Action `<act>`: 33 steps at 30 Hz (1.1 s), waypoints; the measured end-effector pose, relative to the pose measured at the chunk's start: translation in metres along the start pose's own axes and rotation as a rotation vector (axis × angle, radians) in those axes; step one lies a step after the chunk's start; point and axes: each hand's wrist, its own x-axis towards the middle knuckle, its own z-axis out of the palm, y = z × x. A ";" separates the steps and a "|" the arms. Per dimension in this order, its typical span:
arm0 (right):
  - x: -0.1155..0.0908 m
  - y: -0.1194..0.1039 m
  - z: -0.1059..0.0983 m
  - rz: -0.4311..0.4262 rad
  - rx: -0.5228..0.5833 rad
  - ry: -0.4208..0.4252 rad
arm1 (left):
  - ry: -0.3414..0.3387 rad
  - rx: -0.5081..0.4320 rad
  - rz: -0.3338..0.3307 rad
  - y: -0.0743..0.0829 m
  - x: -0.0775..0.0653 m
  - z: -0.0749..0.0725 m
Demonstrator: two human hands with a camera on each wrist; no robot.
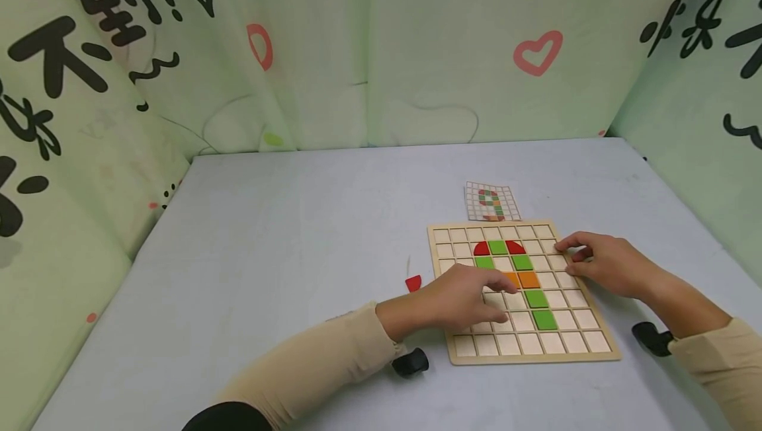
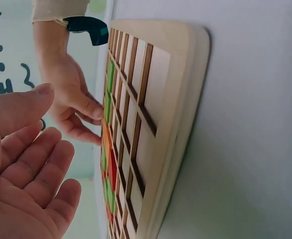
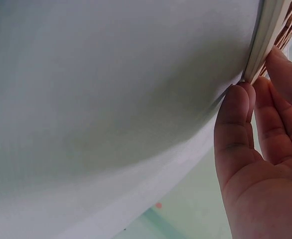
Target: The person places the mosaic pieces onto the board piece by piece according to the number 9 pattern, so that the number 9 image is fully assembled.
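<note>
A wooden grid board point(image 1: 526, 358) lies on the table with green tiles point(image 1: 544, 320), orange tiles point(image 1: 528, 279) and red curved tiles point(image 1: 515, 247) set in its cells. Over the board's left part hovers my left hand point(image 1: 461, 295), thumb and fingers apart, nothing between them. It hides some cells in the head view; the left wrist view shows a red tile point(image 2: 112, 167) beside the orange. My right hand point(image 1: 616, 266) holds the board's right edge, its thumb point(image 3: 285, 74) on the rim and fingertips against the side.
Behind the board lies a small pattern card point(image 1: 491, 201) printed with a coloured grid figure. A loose red piece point(image 1: 413, 283) rests on the table left of the board. Printed cloth point(image 1: 440, 54) walls the table's back and sides.
</note>
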 end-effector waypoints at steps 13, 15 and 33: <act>-0.001 -0.001 0.000 0.017 0.004 -0.003 | 0.056 -0.048 0.025 -0.016 -0.015 -0.014; -0.001 -0.001 0.000 0.019 0.005 -0.003 | 0.060 -0.043 0.005 -0.017 -0.017 -0.017; -0.001 -0.001 0.000 0.009 -0.003 0.001 | 0.129 -0.102 -0.116 -0.039 -0.032 -0.028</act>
